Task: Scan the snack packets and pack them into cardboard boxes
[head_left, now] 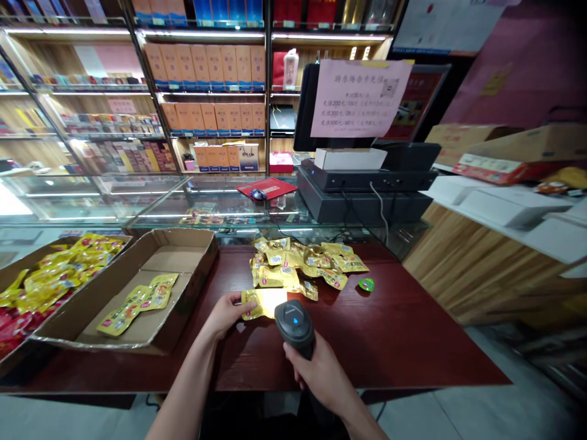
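Note:
In my right hand [316, 366] is a black barcode scanner [295, 324] with a small blue light on top. Bright light falls from it onto a yellow snack packet [253, 299]. My left hand [228, 313] pinches that packet by its left end, just above the dark red table [394, 342]. Behind it lies a loose pile of similar gold-yellow packets [279, 276]. To the left, an open cardboard box [183, 305] has a few yellow packets [123, 310] lying flat in it.
At far left stands another box, filled with yellow packets [59, 272] and red ones. A small green item [366, 285] lies right of the pile. Behind the table are a glass counter, a mouse [257, 194] on a red pad and a monitor [307, 110] with a paper notice.

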Tool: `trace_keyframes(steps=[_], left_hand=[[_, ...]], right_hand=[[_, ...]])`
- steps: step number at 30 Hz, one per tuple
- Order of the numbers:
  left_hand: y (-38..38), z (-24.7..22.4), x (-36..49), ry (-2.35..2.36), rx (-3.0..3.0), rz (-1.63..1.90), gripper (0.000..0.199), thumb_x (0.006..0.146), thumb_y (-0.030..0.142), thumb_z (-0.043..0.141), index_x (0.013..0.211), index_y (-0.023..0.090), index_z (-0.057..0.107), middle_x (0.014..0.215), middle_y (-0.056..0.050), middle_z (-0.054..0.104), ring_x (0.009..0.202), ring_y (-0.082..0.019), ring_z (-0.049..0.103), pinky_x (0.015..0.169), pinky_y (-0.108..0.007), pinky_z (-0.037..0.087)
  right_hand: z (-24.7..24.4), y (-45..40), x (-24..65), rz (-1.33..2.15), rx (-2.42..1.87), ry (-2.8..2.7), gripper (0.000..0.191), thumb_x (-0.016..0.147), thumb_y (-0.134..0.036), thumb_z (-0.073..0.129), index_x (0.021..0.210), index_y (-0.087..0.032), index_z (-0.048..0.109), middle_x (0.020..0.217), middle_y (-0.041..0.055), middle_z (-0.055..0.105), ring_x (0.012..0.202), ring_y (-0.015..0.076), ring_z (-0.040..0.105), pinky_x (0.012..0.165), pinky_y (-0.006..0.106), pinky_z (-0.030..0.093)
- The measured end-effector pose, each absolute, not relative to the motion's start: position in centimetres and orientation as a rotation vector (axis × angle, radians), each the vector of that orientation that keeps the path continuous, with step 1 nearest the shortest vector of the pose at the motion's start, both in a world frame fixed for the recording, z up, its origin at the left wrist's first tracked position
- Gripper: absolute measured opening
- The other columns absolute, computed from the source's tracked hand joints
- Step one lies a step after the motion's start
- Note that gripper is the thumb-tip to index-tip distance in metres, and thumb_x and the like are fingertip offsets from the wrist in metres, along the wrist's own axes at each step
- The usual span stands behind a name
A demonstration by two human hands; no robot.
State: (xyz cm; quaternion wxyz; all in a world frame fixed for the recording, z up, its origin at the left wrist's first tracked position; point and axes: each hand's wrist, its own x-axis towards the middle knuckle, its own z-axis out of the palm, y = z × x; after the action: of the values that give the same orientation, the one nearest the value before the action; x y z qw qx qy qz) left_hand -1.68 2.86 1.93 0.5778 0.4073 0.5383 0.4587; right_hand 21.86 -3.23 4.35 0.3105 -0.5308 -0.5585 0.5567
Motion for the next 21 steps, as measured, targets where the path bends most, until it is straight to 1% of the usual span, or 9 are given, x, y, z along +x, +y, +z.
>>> trace_keyframes(steps=[3, 6, 11, 14, 16, 21], left_hand=[[2.8, 2.2, -1.6, 1.268, 0.96, 1.064, 0.05, 0.049, 0.048, 0.093, 0.082, 0.012, 0.078, 0.08, -0.01, 0.077, 0.068, -0.018, 0.069, 0.073, -0.03, 0.054], [2.8, 2.2, -1.6, 1.261, 0.978, 1.058, 0.05, 0.051, 0.049, 0.092, 0.082, 0.012, 0.078, 0.08, -0.01, 0.077, 0.068, -0.018, 0.069, 0.071, -0.03, 0.054], [2.4, 2.7, -2.2, 1.299, 1.024, 1.088, 0.052, 0.055, 0.051, 0.09, 0.087, 0.012, 0.078, 0.084, -0.01, 0.077, 0.074, -0.022, 0.07, 0.073, -0.031, 0.055], [1.5, 5.0, -3.7, 1.369, 1.104, 1.145, 0.053, 0.059, 0.052, 0.087, 0.092, 0.012, 0.078, 0.087, -0.01, 0.078, 0.077, -0.023, 0.071, 0.075, -0.033, 0.055], [0.6, 7.2, -5.3, 1.439, 1.131, 1.215, 0.054, 0.06, 0.054, 0.086, 0.092, 0.012, 0.077, 0.089, -0.01, 0.078, 0.08, -0.024, 0.071, 0.076, -0.032, 0.055], [-1.7, 12.5, -11.8, 1.645, 1.056, 1.519, 0.059, 0.053, 0.056, 0.088, 0.092, 0.015, 0.074, 0.091, -0.008, 0.079, 0.082, -0.024, 0.073, 0.075, -0.032, 0.057]], right_hand=[[4.4, -3.2, 21.9, 1.469, -1.391, -1.479, 0.032, 0.081, -0.047, 0.062, 0.091, -0.019, 0.054, 0.049, -0.0073, 0.053, 0.04, 0.0122, 0.052, 0.041, 0.022, 0.042], [4.8, -3.3, 22.0, 1.456, -1.402, -1.493, 0.033, 0.08, -0.047, 0.063, 0.093, -0.019, 0.053, 0.05, -0.0071, 0.054, 0.041, 0.0127, 0.053, 0.042, 0.023, 0.043], [5.0, -3.4, 22.3, 1.465, -1.424, -1.503, 0.038, 0.078, -0.051, 0.064, 0.097, -0.019, 0.053, 0.053, -0.0068, 0.055, 0.042, 0.0132, 0.054, 0.042, 0.023, 0.042], [4.2, -3.3, 22.4, 1.449, -1.45, -1.522, 0.041, 0.078, -0.053, 0.064, 0.097, -0.019, 0.053, 0.051, -0.0062, 0.057, 0.041, 0.0132, 0.053, 0.042, 0.023, 0.042], [3.4, -3.0, 22.4, 1.438, -1.472, -1.517, 0.043, 0.075, -0.056, 0.065, 0.093, -0.019, 0.053, 0.047, -0.0063, 0.055, 0.038, 0.0135, 0.052, 0.041, 0.024, 0.04], [1.9, -1.6, 22.6, 1.415, -1.511, -1.558, 0.045, 0.072, -0.064, 0.065, 0.083, -0.021, 0.055, 0.046, -0.0029, 0.059, 0.038, 0.0159, 0.056, 0.041, 0.025, 0.041]])
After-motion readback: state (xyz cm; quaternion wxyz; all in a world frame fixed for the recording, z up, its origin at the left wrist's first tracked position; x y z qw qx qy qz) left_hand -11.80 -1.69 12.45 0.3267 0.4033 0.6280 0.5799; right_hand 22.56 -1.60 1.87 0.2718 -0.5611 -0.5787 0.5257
